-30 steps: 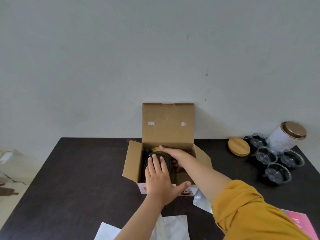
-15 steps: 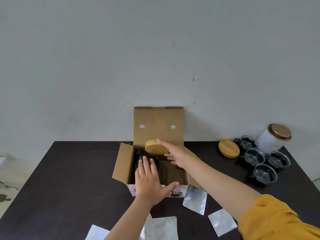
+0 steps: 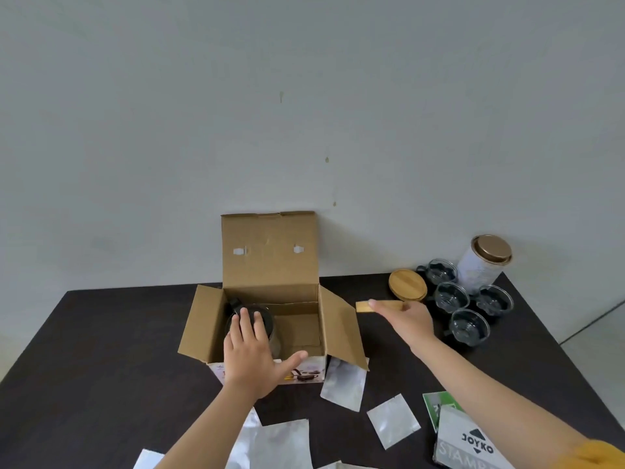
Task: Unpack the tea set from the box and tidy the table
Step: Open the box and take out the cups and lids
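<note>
Lifted clear of box, wooden lid edge-on, pinched in right hand, left hand flat on teapot.

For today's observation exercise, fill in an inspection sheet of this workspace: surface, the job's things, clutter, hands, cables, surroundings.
Surface: dark table, against a pale wall.
Job's things: open cardboard box with a glass teapot inside; wooden lid held clear of the box; second wooden lid on the table; four glass cups grouped at the right beside a white canister.
Clutter: silver foil pouches near the front edge; a JOYKO stamp pad box.
Hands: left hand rests flat on the teapot; right hand pinches the lid.
Cables: nothing seen.
Surroundings: bare wall with small marks.
</note>
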Tool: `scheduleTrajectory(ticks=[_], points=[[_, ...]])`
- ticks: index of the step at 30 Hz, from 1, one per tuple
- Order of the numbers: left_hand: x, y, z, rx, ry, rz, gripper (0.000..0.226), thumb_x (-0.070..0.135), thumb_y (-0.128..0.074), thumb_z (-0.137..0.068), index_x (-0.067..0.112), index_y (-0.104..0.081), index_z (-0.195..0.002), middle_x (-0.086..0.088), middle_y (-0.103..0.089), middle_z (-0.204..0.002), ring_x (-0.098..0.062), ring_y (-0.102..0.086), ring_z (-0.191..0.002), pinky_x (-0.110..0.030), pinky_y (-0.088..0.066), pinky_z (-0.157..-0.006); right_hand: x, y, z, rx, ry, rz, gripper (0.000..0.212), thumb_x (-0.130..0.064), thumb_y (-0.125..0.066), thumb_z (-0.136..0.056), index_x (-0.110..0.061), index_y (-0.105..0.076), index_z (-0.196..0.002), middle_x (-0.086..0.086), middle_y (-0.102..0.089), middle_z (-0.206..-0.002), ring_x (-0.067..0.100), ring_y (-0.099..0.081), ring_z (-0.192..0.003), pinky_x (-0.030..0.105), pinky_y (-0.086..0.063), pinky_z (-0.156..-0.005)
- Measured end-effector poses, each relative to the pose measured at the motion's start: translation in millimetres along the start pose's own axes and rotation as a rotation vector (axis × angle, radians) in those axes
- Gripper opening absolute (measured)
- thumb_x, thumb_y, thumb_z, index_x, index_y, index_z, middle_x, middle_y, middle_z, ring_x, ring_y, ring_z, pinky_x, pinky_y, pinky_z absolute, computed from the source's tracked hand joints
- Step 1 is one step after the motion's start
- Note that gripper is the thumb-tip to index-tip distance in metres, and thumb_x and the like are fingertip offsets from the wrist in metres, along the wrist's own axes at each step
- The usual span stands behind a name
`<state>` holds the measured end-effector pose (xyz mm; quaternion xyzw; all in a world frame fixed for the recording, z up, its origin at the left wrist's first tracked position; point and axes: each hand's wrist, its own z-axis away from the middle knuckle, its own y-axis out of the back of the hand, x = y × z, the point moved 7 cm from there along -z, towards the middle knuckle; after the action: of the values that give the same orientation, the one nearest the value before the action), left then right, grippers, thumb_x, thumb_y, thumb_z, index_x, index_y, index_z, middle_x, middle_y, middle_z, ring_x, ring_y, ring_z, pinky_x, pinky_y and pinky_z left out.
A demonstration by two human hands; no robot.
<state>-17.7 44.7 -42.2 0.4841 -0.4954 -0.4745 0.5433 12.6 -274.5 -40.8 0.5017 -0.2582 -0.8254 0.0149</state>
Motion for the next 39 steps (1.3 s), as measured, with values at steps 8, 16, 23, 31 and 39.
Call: scheduleTrajectory(ticks=[8,16,23,31,39], points=[[0.6,1.5,0.3,0.004,0.009,-0.015,0.116,0.093,-0.022,-0.066,0.000,-0.056,-0.126,-0.025,-0.051,-0.134,-0.045,-0.049,-0.122,-0.053,-0.047,-0.091,44.3,-13.9,-30.6,0.057,0.049,0.234,0.087,-0.062,-0.078,-0.061,-0.007,-0.053,-0.124,0.009,-0.050,-0.123,0.030,-0.041,-0.124,0.043,-0.045,-0.093],[-0.4,0.5,-0.3,0.017,0.021,-0.025,0.115,0.092,-0.022,-0.067,0.000,-0.055,-0.127,-0.024,-0.050,-0.135,-0.043,-0.048,-0.124,-0.051,-0.046,-0.093,68.0,-31.2,-49.9,-0.018,0.148,0.356,0.088,-0.073,-0.075,-0.046,-0.019,-0.056,-0.112,0.001,-0.053,-0.112,0.023,-0.040,-0.117,0.032,-0.036,-0.083],[-0.2,-0.8,-1.1,0.030,0.023,-0.054,0.115,0.092,-0.021,-0.067,0.001,-0.054,-0.128,-0.023,-0.049,-0.137,-0.043,-0.047,-0.125,-0.051,-0.044,-0.095,65.7,-30.9,-42.4,-0.024,0.201,0.447,0.090,-0.049,-0.087,-0.058,-0.012,-0.047,-0.129,0.007,-0.041,-0.128,0.026,-0.034,-0.123,0.040,-0.040,-0.097],[0.0,-1.8,-0.6,0.034,0.011,-0.033,0.118,0.094,-0.020,-0.066,0.001,-0.051,-0.132,-0.023,-0.045,-0.140,-0.043,-0.042,-0.129,-0.052,-0.042,-0.098,45.3,-26.2,-27.8,-0.056,0.205,0.416,0.106,-0.042,-0.083,-0.069,-0.005,-0.023,-0.148,0.012,-0.029,-0.142,0.030,-0.023,-0.135,0.040,-0.035,-0.106],[-1.6,9.8,-0.4,-0.133,0.001,0.052,0.142,0.100,0.007,-0.039,0.013,-0.006,-0.150,-0.012,0.001,-0.159,-0.035,0.000,-0.145,-0.046,-0.011,-0.116,-43.5,-54.2,35.2,-0.061,0.488,0.257,0.072,-0.039,-0.070,-0.083,-0.012,-0.040,-0.142,0.004,-0.044,-0.134,0.018,-0.046,-0.124,0.027,-0.042,-0.098]])
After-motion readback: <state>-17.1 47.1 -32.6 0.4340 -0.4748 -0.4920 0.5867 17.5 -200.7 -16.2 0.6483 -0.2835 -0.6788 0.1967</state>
